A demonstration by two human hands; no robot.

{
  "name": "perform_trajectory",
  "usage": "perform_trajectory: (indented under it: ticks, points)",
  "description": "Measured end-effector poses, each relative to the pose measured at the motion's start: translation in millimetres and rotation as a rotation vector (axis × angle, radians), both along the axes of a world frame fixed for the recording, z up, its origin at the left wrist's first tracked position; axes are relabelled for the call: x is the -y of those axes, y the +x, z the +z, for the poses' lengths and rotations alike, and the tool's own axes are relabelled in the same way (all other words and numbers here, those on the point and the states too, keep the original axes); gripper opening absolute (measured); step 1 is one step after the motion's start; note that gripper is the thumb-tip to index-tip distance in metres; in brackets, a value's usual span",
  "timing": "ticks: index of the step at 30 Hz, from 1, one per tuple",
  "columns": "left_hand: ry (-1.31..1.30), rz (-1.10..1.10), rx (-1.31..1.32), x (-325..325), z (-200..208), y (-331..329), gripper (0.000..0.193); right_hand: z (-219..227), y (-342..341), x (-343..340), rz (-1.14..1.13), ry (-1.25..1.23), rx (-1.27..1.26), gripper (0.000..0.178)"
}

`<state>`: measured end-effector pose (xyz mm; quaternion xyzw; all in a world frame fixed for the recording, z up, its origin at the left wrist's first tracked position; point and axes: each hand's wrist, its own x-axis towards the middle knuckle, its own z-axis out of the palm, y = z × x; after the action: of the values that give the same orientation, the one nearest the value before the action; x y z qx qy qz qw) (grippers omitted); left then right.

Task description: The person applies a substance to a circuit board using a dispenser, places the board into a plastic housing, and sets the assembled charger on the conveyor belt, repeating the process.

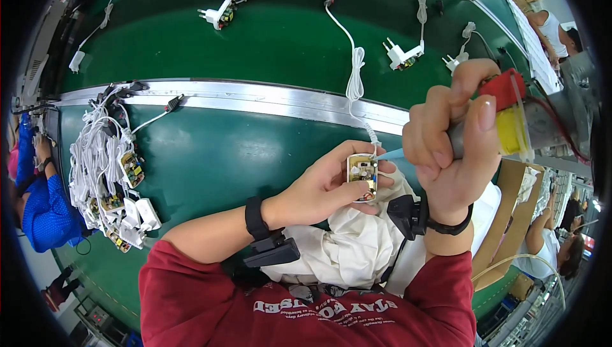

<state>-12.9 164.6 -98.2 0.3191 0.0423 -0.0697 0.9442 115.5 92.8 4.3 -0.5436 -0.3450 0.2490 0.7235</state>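
My left hand (319, 187) is closed around an open white power adapter (363, 173), its circuit board facing up. A white cord (357, 73) leaves the adapter's far end and runs up over the metal rail. My right hand (449, 133) grips a grey dispensing gun (510, 129) with red and yellow parts. Its blue tapered nozzle (391, 154) points left, the tip at the board's upper right corner. Whether the tip touches the board I cannot tell. White cloth (344, 251) lies beneath my hands.
A pile of white-corded adapters (105, 162) lies on the green bench at left. Beyond the metal rail (255, 97), several adapters, such as an open plug adapter (221, 14), sit on the green surface. A cardboard box (503, 226) stands at right. A person in blue (51, 206) is at far left.
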Motion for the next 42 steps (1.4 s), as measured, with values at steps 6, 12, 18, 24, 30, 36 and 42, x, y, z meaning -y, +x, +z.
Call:
perform_trajectory:
  ticks: [6, 12, 18, 24, 30, 36, 42]
  points:
    - [-0.007, 0.002, 0.026, -0.7, -2.7, -0.9, 0.045, -0.2, 1.1, 1.4, 0.031, -0.041, -0.001, 0.027]
    - [-0.009, -0.001, 0.022, -0.7, -2.6, -0.6, 0.046, -0.8, 5.5, 3.1, 0.081, -0.020, 0.052, 0.026]
    - [-0.045, 0.068, -0.051, -3.4, -6.7, 2.0, 0.043, 8.9, -3.1, 4.4, 0.035, -0.091, 0.056, 0.029]
    - [-0.120, 0.148, -0.072, -12.8, -3.7, 2.6, 0.039, -1.2, -3.8, 8.7, 0.183, -0.040, 0.115, 0.033]
    - [-0.126, 0.152, -0.060, -12.9, -4.5, 2.4, 0.040, 0.0, -5.6, 7.4, 0.124, -0.064, 0.080, 0.033]
    - [-0.132, 0.142, -0.028, -13.1, -4.8, 3.6, 0.041, 4.4, -8.6, 8.3, 0.108, -0.097, 0.105, 0.033]
    - [-0.309, 0.103, 0.051, -13.7, -5.2, 4.5, 0.045, 6.3, -8.4, 4.9, 0.157, -0.119, 0.143, 0.034]
